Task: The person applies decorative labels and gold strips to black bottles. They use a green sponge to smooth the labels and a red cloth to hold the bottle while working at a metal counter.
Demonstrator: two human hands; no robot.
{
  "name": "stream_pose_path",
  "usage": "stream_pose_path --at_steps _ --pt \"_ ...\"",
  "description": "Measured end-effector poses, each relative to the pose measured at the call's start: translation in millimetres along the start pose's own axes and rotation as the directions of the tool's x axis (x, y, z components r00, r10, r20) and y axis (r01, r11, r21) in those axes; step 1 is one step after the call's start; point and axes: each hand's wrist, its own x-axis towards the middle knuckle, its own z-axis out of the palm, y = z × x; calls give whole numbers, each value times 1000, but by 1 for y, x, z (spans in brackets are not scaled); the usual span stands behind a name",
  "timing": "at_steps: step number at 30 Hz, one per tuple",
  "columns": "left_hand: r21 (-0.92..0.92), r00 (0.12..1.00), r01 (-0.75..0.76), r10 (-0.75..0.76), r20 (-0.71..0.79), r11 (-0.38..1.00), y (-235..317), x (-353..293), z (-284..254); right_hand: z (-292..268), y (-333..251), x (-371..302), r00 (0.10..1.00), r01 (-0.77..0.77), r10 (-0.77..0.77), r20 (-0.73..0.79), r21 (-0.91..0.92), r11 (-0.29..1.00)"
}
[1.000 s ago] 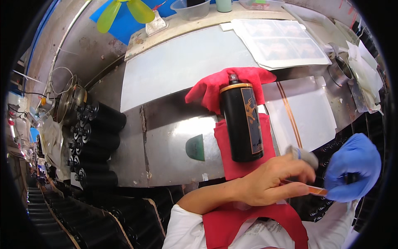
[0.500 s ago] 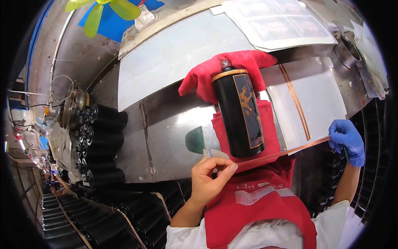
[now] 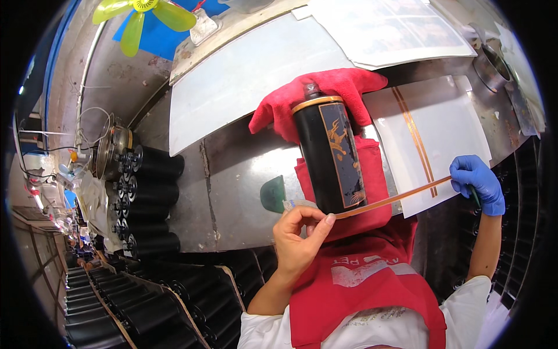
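Note:
A black bottle (image 3: 317,168) with a gold shoulder band and a dark panel of gold drawing lies on red cloth (image 3: 376,174), its neck propped on a crumpled red towel (image 3: 267,119). Across its base end runs a thin gold-coloured strip (image 3: 386,201), stretched between my hands. My bare left hand (image 3: 297,241) pinches one end between thumb and forefinger, close to the bottle's bottom edge. In a blue glove, my right hand (image 3: 481,183) grips the other end. A dark green piece (image 3: 475,199), partly hidden, is also tucked in that hand.
On the right lies a white sheet (image 3: 456,136) bearing gold stripes. A green scraper (image 3: 272,195) rests left of the bottle on the metal table (image 3: 238,203). Black bottles (image 3: 154,189) are stacked at left. Printed sheets (image 3: 389,32), a metal cup (image 3: 491,68) and a yellow-green fan (image 3: 132,35) sit farther back.
Both hands have moved slightly away from me, bringing the strip up to the bottle's base edge. The right hand has also shifted a little left. The view has tilted slightly.

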Motion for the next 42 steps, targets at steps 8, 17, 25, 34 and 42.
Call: stream_pose_path --at_steps 8,17,25,34,42 --pt "-241 995 104 -99 34 965 -8 3 -8 -5 5 2 1000 -9 9 -1 -24 1000" --pt "-194 995 79 -67 68 978 -15 8 -3 -7 9 8 1000 -18 18 -7 -29 999" --pt "-257 988 132 -107 108 957 -17 12 -4 -3 13 21 1000 -1 1 -7 -74 997" --pt "135 957 -285 290 -24 949 0 10 9 -1 17 31 1000 24 -25 -18 -65 998" --pt "689 719 -657 527 452 305 -2 32 36 7 18 31 999 23 -29 -41 -135 991"
